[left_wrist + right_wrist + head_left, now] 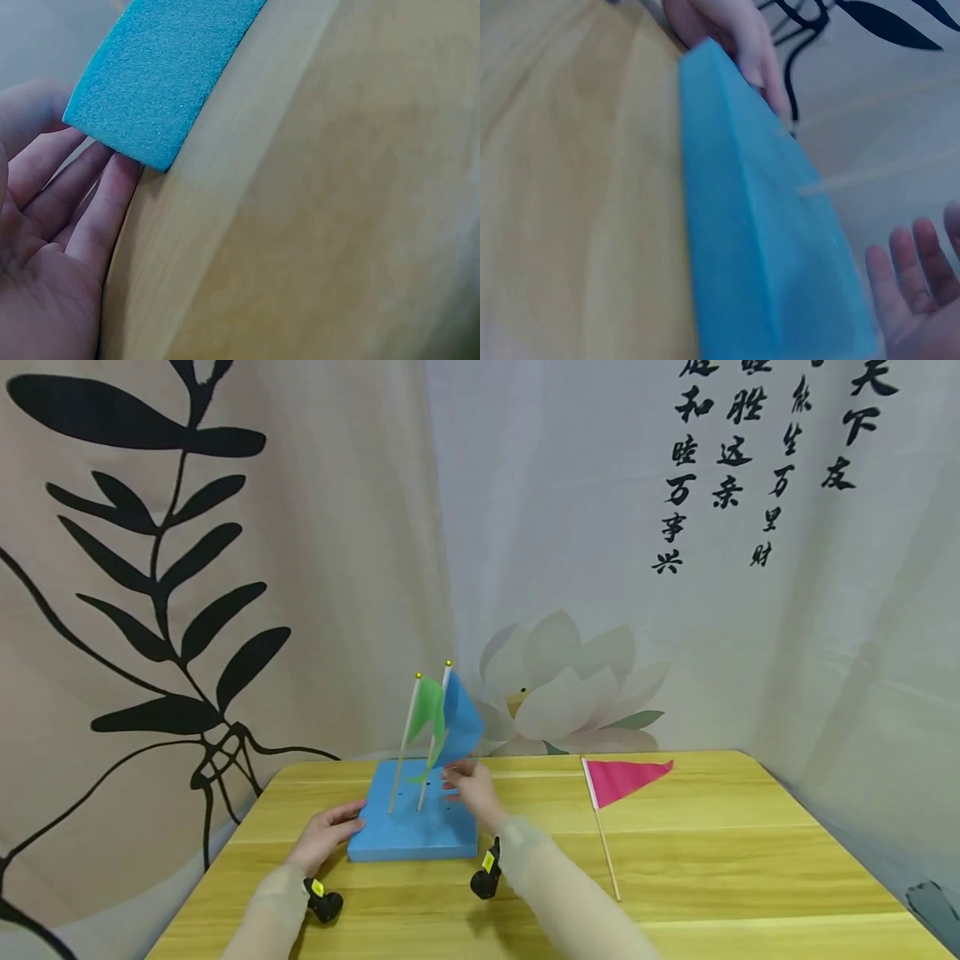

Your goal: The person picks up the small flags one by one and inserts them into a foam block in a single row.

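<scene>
A blue foam block (412, 843) lies on the table, with a green flag (426, 706) and a blue flag (461, 722) standing in it on thin sticks, both leaning slightly. At the block's left end, my left hand (327, 835) rests its fairly straight fingers against the edge; the left wrist view shows these fingers (112, 202) touching the foam block (165, 82) near its corner. Over the block's right side, just below the blue flag, is my right hand (474, 789). In the right wrist view its fingers (911, 262) are spread and hold nothing.
A pink triangular flag (622, 781) on a stick lies on the wooden table (712, 860), to the right of my right hand. Behind the table hangs a curtain (360, 527) with printed leaves, a flower and writing.
</scene>
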Motion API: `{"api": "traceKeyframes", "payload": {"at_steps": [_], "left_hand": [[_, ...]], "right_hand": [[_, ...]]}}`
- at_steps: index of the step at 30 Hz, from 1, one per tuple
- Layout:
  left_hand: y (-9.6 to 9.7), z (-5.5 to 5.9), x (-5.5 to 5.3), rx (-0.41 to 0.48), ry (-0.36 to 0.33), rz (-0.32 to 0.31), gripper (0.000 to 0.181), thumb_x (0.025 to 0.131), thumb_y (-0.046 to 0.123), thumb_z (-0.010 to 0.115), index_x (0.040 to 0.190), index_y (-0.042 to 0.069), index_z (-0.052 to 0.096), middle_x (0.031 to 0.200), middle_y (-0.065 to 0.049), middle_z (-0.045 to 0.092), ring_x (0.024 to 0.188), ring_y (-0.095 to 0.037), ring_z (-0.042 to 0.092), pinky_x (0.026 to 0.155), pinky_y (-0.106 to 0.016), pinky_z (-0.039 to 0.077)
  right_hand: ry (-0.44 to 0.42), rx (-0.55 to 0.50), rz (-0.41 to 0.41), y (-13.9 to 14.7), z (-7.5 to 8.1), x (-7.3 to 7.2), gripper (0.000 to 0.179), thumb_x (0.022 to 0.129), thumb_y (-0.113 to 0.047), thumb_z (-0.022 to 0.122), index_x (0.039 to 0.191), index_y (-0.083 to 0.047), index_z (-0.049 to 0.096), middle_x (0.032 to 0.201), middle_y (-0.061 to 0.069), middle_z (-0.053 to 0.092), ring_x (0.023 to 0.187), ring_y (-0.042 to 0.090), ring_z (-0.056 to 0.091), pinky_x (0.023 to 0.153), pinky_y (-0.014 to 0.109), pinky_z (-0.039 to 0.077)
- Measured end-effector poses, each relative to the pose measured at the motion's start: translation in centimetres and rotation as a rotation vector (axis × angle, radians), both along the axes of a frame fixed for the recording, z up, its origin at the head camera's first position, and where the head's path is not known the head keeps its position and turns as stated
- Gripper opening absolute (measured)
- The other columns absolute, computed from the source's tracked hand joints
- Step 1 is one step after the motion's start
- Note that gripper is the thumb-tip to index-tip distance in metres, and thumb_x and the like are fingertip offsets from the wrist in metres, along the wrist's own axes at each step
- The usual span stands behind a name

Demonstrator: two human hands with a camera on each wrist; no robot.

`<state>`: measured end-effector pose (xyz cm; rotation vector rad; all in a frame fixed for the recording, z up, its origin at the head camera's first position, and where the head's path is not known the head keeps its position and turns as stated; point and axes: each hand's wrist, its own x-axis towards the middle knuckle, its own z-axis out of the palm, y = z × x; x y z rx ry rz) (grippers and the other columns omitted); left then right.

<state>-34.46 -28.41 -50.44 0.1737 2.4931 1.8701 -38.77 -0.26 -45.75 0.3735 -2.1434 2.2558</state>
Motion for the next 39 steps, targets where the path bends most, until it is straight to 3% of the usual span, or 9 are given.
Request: {"api": "traceKeyframes", "payload": {"at_steps": [4,6,10,13,21,25,30,34,39], "left_hand": [[-0.1,0.2,0.1,-0.004,-0.007,-0.011,0.056,0.095,0.022,0.064,0.144,0.002,0.046,0.146,-0.022,0.041,0.130,-0.037,0.044,0.105,-0.045,0.042],[0.0,0.2,0.1,-0.005,-0.009,-0.013,0.056,0.095,0.022,0.064,0.144,0.001,0.046,0.146,-0.023,0.041,0.130,-0.037,0.043,0.105,-0.046,0.042],[0.1,0.0,0.1,-0.006,-0.007,-0.011,0.055,0.095,0.021,0.064,0.143,0.001,0.046,0.146,-0.023,0.041,0.131,-0.037,0.042,0.104,-0.045,0.043],[0.2,0.0,0.1,-0.017,0.000,-0.006,0.054,0.095,0.020,0.064,0.143,0.000,0.047,0.145,-0.023,0.042,0.131,-0.038,0.043,0.103,-0.044,0.044],[0.1,0.4,0.2,-0.026,0.008,-0.023,0.057,0.095,0.024,0.064,0.144,0.001,0.045,0.146,-0.024,0.040,0.131,-0.038,0.042,0.104,-0.044,0.043],[-0.3,0.2,0.1,-0.028,0.005,-0.024,0.058,0.095,0.025,0.065,0.144,0.002,0.045,0.146,-0.023,0.040,0.131,-0.038,0.042,0.104,-0.044,0.043],[-0.4,0.2,-0.1,-0.029,-0.007,-0.025,0.059,0.095,0.026,0.065,0.145,0.003,0.045,0.147,-0.022,0.040,0.131,-0.037,0.043,0.104,-0.043,0.043],[-0.2,0.3,0.0,-0.037,-0.001,-0.046,0.059,0.096,0.026,0.064,0.146,0.002,0.043,0.148,-0.023,0.037,0.132,-0.038,0.040,0.105,-0.044,0.042],[-0.1,0.4,0.2,-0.041,0.005,-0.051,0.059,0.097,0.024,0.062,0.146,0.000,0.041,0.148,-0.025,0.036,0.133,-0.039,0.040,0.105,-0.045,0.042]], "right_hand": [[-0.007,0.057,0.022,3.0,1.0,-0.2,0.023,0.097,-0.010,0.058,0.113,0.007,0.063,0.095,0.016,0.066,0.093,0.045,0.062,0.081,0.054,0.055],[-0.001,0.092,0.044,4.9,2.0,0.3,0.023,0.098,-0.010,0.057,0.114,0.006,0.063,0.096,0.018,0.065,0.086,0.039,0.065,0.081,0.054,0.055],[0.001,0.145,0.040,8.9,2.5,0.4,0.024,0.097,-0.012,0.058,0.115,0.005,0.062,0.102,0.024,0.064,0.082,0.031,0.065,0.079,0.051,0.056],[-0.028,0.173,-0.011,12.0,1.8,-0.1,0.024,0.096,-0.015,0.061,0.114,0.001,0.063,0.105,0.022,0.063,0.086,0.033,0.065,0.079,0.048,0.057],[-0.115,0.252,-0.127,19.4,1.6,1.3,0.026,0.095,-0.015,0.063,0.113,0.003,0.063,0.105,0.021,0.065,0.085,0.033,0.066,0.070,0.037,0.059],[-0.181,0.272,-0.113,22.2,1.0,2.2,0.032,0.095,-0.016,0.064,0.117,0.007,0.061,0.101,0.018,0.066,0.083,0.030,0.066,0.069,0.035,0.059],[-0.233,0.295,-0.060,24.6,0.2,3.5,0.038,0.095,-0.012,0.061,0.122,0.014,0.056,0.091,0.012,0.067,0.069,0.017,0.061,0.065,0.031,0.056],[-0.281,0.312,-0.045,25.6,-0.6,4.2,0.032,0.093,-0.009,0.062,0.114,0.015,0.059,0.075,0.006,0.062,0.058,0.011,0.053,0.056,0.025,0.051],[-0.296,0.442,-0.054,26.1,-1.3,5.0,0.018,0.086,-0.011,0.070,0.086,0.007,0.068,0.064,0.003,0.060,0.054,0.011,0.054,0.049,0.022,0.049]]}}
